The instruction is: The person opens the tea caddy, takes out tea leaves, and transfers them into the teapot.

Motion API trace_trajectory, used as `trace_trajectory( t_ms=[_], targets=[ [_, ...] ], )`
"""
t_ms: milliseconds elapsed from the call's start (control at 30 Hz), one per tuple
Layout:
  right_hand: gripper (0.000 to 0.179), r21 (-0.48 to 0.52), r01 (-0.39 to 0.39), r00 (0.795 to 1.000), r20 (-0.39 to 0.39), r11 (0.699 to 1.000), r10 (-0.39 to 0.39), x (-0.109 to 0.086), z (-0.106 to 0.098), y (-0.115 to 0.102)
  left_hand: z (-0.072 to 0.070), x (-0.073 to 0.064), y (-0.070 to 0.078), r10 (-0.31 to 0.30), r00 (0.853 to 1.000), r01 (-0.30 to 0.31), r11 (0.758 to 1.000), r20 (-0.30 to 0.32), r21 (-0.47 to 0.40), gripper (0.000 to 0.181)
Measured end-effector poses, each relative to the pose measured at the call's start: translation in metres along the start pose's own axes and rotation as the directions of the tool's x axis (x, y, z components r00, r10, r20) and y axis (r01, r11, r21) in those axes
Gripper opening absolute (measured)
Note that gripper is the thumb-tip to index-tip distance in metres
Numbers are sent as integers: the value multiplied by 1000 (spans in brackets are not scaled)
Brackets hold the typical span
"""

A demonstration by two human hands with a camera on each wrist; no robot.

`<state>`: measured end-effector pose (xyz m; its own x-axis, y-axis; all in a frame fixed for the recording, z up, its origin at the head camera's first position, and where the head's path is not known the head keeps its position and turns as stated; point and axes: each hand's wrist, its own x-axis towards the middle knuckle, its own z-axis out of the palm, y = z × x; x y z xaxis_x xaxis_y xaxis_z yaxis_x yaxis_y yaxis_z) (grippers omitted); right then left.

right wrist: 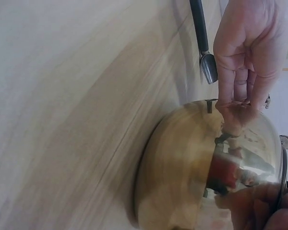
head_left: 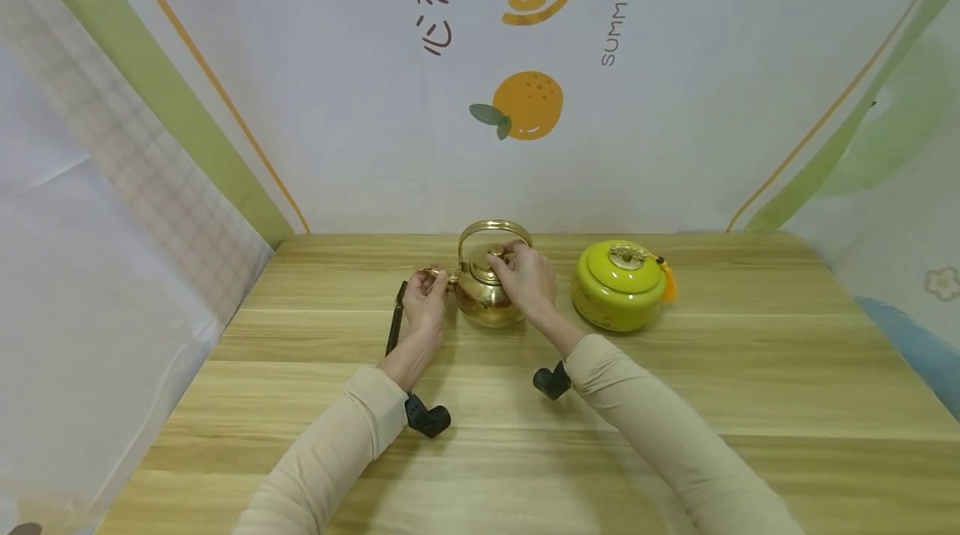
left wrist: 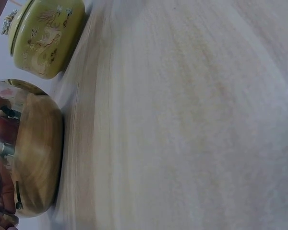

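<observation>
A shiny brass kettle (head_left: pixel 487 308) with a tall arched handle (head_left: pixel 491 225) stands upright near the back of the table. On its left side, my left hand (head_left: pixel 424 306) pinches the spout between thumb and fingers. My right hand (head_left: pixel 531 283) reaches over from the right and grips the knob of the lid (head_left: pixel 480 270) with thumb and fingertips. The lid lies on or very close to the kettle's mouth; the hand hides part of it. In the right wrist view, the kettle's polished wall (right wrist: pixel 177 163) reflects both hands, and the left hand (right wrist: pixel 249 52) holds the spout side.
Right of the kettle sits a lidded yellow-green jar (head_left: pixel 618 289) with an orange tassel (head_left: pixel 670 281). A black-handled tool with a small metal scoop end (right wrist: pixel 209 67) lies beside the left hand. Behind the wooden table (head_left: pixel 480 452) hangs a white printed cloth (head_left: pixel 375 143).
</observation>
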<state>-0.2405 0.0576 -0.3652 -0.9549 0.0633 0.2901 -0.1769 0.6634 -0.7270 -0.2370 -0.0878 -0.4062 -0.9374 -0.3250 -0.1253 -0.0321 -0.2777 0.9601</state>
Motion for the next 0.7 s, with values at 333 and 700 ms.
trace_trajectory(
  t_ms=[333,700],
  targets=[
    [37,-9,10,1000,-13,1000,-10,0,0,0,2,-1,0,27,999,-27,999,-20,27,31],
    [32,28,27,998,-59,999,-25,-2,2,3,1,0,-1,26,1000,-26,999,-15,29,34]
  ],
)
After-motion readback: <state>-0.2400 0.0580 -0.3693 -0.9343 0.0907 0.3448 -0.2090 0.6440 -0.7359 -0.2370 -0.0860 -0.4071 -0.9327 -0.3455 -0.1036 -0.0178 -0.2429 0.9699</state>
